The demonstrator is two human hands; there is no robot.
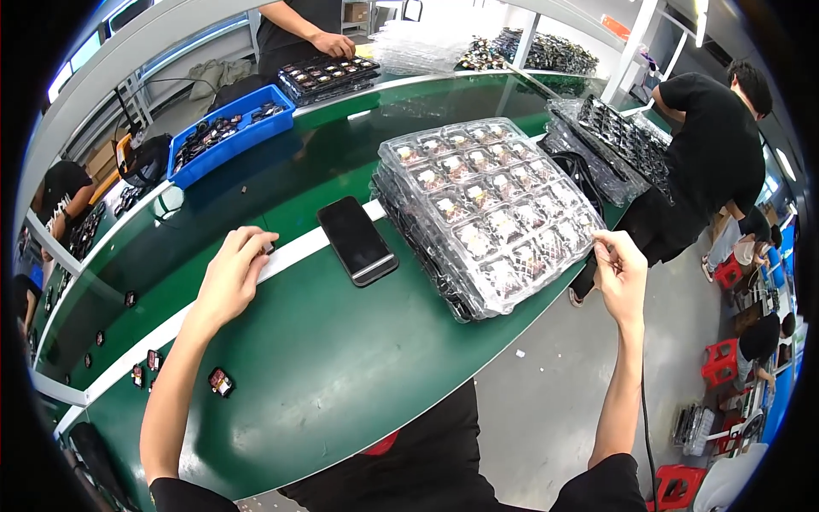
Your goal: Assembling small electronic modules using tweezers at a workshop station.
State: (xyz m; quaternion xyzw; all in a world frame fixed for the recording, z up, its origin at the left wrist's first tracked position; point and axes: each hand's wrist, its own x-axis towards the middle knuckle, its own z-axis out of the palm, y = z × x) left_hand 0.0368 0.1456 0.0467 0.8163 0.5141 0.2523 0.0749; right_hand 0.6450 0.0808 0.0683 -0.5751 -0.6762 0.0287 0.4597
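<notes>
A stack of clear plastic blister trays (486, 209) filled with small dark-and-red parts lies on the green table (324, 358). My right hand (620, 275) pinches the near right corner of the top tray. My left hand (232, 271) is curled around a small part at the white strip (299, 249) that runs along the table; the part is mostly hidden by the fingers. A black phone (357, 240) lies face up between my hands, just left of the trays.
A blue bin (226, 135) of parts sits far left. A few loose parts (220, 381) lie near the left edge. Another person's hand (333, 44) rests by a dark tray (328, 78). A person in black (712, 162) stands right beside more trays (614, 136).
</notes>
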